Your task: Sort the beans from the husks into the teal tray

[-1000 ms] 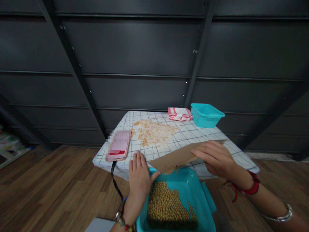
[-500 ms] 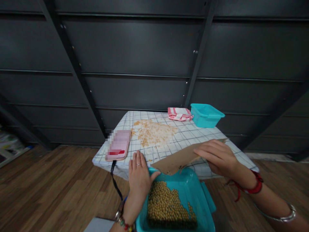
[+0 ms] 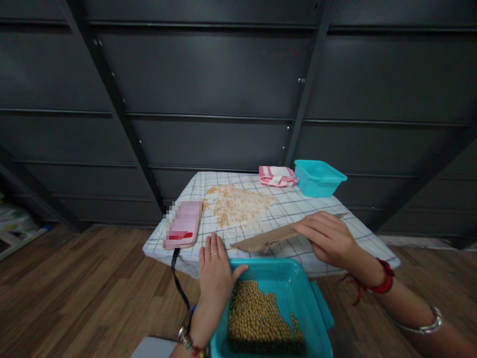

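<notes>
My right hand (image 3: 328, 237) grips a torn strip of brown cardboard (image 3: 266, 238), held low over the front part of the table. My left hand (image 3: 216, 273) lies with fingers stretched out at the table's front edge, its thumb over the rim of a teal plastic basin (image 3: 294, 266). Inside the basin is a heap of small round beige beads or beans (image 3: 261, 313), mostly toward the left and near side. Beyond the cardboard, pale and yellowish grains (image 3: 238, 204) are spread over the checked tablecloth (image 3: 290, 201).
A pink phone-like case (image 3: 184, 223) with a black strap (image 3: 179, 281) lies at the table's left edge. At the back are a folded pink-and-white striped cloth (image 3: 278, 176) and a second teal container (image 3: 318, 179). A dark panelled wall (image 3: 208, 69) stands behind the table.
The cardboard strip has lifted away from the basin's rim and turned flatter, now over the tablecloth. My right hand has shifted slightly left and up. My left hand stays in place.
</notes>
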A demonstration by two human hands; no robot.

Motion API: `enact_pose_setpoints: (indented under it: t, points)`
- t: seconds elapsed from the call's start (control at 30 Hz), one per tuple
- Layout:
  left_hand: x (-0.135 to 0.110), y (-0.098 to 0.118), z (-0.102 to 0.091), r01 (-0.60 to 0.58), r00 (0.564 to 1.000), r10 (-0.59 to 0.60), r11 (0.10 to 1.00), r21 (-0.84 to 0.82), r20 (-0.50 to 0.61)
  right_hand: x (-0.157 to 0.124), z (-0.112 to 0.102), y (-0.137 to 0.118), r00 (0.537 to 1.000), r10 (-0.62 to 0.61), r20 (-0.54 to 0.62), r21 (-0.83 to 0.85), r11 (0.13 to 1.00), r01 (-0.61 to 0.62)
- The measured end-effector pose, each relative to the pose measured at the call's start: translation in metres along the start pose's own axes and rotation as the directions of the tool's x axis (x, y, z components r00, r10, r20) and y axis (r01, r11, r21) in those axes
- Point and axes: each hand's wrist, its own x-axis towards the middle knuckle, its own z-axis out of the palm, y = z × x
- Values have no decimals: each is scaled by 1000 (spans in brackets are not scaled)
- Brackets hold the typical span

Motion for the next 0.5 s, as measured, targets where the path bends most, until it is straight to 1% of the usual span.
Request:
enact_pose_setpoints:
  t: [0.1,0.2,0.37,0.5]
  points:
    - [1,0,3,5,1000,-5,1000,1,-13,-1,0,-1,1000,-1,-3,4,1000,1]
    - [1,0,5,2,1000,-2,1000,-8,-21,-2,0,-2,1000,-4,22,16,1000,3]
    - [-1,-1,7,1,1000,-1,999,-35,-8,-3,0,-1,999,1,40,-26,1000,0]
    - [-1,-3,5,-1,1000,1,999,-48,-5,-2,-1,1,999,-1,32,-45,999,2]
